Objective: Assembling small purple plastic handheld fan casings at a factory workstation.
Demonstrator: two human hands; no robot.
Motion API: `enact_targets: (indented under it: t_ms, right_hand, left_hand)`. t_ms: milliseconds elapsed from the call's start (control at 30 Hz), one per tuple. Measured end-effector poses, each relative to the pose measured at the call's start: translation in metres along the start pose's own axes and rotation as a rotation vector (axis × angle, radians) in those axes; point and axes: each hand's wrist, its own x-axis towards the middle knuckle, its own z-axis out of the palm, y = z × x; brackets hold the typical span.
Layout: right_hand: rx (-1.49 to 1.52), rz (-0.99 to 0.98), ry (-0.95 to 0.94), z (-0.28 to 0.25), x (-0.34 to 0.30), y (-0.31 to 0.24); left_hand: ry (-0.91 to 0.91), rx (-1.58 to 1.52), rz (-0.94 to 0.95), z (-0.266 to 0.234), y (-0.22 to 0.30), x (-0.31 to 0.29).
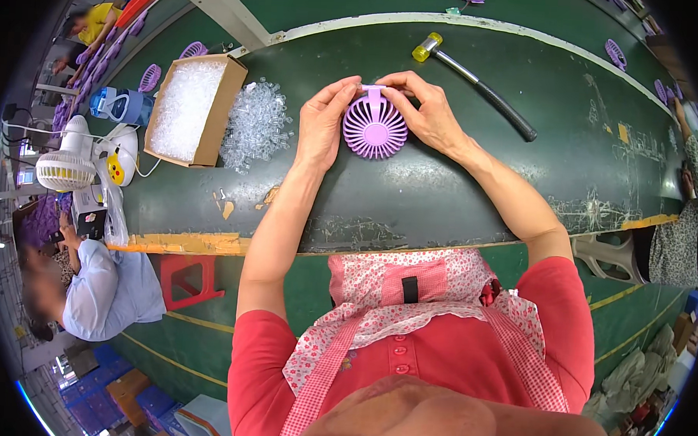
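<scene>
A purple fan grille (375,130), round with radial slats and a flat solid centre, is between my two hands over the dark green worktable (436,191). A narrow purple tab stands at its top edge. My left hand (322,122) pinches the left end of that tab with thumb and fingertips. From the other side my right hand (429,112) grips the tab's right end, thumb in front. Whatever small part may lie under the fingertips is hidden. A mallet (479,87) with yellow faces and a black handle lies to the right, touched by neither hand.
Left of my hands, a cardboard box (223,111) holds clear plastic pieces, with a loose pile (256,127) beside it. A white fan (67,163) stands at the far left. More purple grilles (615,54) lie beyond the table's pale rail. Co-workers sit at both sides.
</scene>
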Motion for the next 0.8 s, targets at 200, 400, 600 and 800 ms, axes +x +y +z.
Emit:
enact_targets:
  t_ms: [200, 400, 600, 800]
  right_hand:
    - [-0.043, 0.008, -0.001, 0.001, 0.000, 0.003]
    - [-0.019, -0.014, 0.112, 0.002, -0.001, 0.005]
    - [-0.027, -0.008, -0.026, -0.004, 0.001, 0.002]
    - [-0.202, -0.119, 0.000, -0.006, 0.004, 0.003]
  left_hand:
    - [0.028, 0.142, 0.049, 0.006, 0.000, -0.004]
    - [-0.052, 0.785, 0.543, 0.007, -0.004, -0.008]
    - [-0.025, 0.240, 0.147, 0.006, -0.002, -0.007]
    - [-0.056, 0.063, 0.060, 0.004, -0.006, -0.007]
